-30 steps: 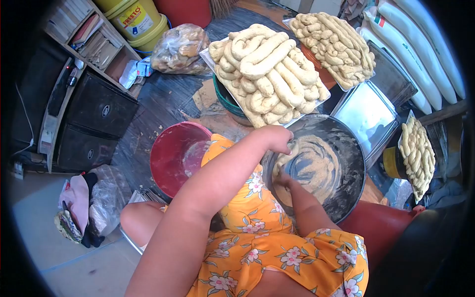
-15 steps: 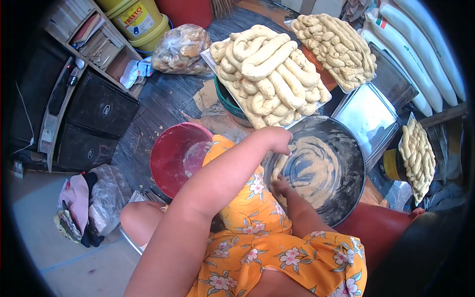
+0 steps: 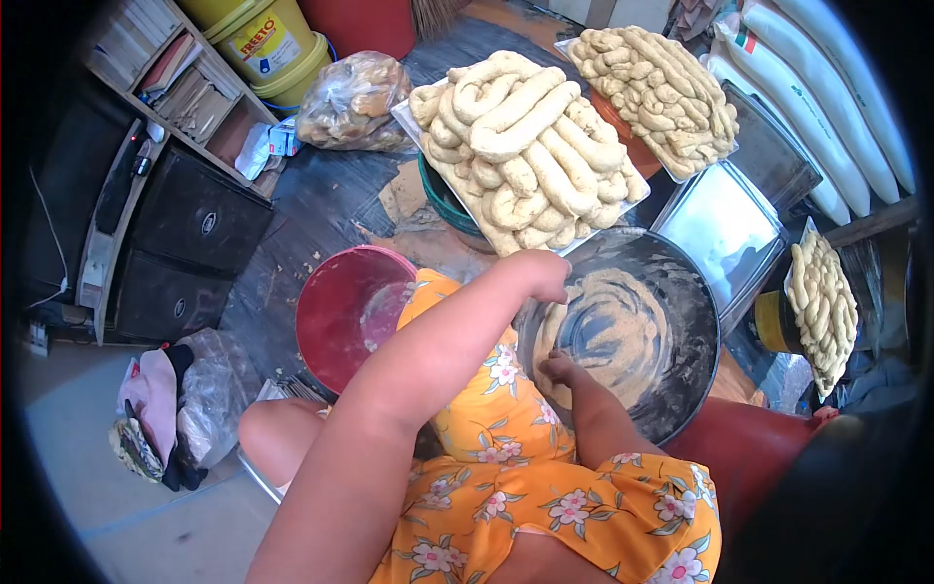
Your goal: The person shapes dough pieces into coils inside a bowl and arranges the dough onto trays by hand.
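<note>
My left hand (image 3: 550,277) is closed at the rim of a large black basin (image 3: 696,282), with one end of a pale dough strand (image 3: 553,319) at its fingers. The strand hangs down along the basin's inner left side. Below it, inside the basin, my right hand (image 3: 558,368) has its fingers curled; whatever they hold is too small to make out. Tan crumbs (image 3: 623,316) are smeared in rings over the basin floor. Just beyond the basin, a white tray (image 3: 470,216) is heaped with thick twisted dough rolls (image 3: 530,127).
A red tub (image 3: 326,311) stands left of the basin. More dough twists lie on a back tray (image 3: 652,92) and a right-hand tray (image 3: 822,311). Also around are metal trays (image 3: 725,234), white sacks (image 3: 808,97), a bag (image 3: 355,102) and yellow buckets (image 3: 268,49).
My right hand has moved a little down and right inside the basin, away from my left hand. My left hand has stayed nearly in place at the rim.
</note>
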A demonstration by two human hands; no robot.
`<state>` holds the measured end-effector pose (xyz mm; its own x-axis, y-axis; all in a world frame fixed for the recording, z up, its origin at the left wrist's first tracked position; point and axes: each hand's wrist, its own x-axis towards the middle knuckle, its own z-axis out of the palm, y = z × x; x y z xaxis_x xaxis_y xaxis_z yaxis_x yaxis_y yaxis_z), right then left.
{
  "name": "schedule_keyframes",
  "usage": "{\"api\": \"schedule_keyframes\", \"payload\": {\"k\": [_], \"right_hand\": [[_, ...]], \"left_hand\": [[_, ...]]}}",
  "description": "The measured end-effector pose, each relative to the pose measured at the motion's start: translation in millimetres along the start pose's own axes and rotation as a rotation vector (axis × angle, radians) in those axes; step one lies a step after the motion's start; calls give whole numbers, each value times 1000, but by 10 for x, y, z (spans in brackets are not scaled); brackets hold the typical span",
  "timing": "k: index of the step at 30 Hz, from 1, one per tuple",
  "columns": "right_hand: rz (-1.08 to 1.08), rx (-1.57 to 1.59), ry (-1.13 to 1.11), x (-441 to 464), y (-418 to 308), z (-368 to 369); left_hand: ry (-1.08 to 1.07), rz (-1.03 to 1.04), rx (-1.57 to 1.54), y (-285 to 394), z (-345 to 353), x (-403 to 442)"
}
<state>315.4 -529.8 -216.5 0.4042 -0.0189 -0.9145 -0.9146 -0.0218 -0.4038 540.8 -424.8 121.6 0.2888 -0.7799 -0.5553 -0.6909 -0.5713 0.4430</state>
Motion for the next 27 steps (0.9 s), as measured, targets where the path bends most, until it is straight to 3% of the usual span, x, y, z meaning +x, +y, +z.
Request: {"api": "schedule_keyframes", "payload": {"k": [3,6,9,12,14,17,21,27], "right_hand": [[-43,90,-78,451,320,-132],[-271,-623,490,672,493,121],[-192,-42,199,455,436,68],[-566,2,135,147,390,80],[-547,-67,188,68,316,121],[-116,-296,389,175,201,293],[-53,-316,208,175,84,180],[-138,-337,354,-223,-130,290]], "left_hand": [[5,26,-4,-18,8,25],[18,36,1,-34,22,38],[2,7,11,-39,10,20],[-7,17,6,-42,19,18],[10,19,-3,-46,20,23],[12,24,-2,-41,2,20],[36,27,-11,-53,23,11],[21,1,-55,-101,-12,-13]]}}
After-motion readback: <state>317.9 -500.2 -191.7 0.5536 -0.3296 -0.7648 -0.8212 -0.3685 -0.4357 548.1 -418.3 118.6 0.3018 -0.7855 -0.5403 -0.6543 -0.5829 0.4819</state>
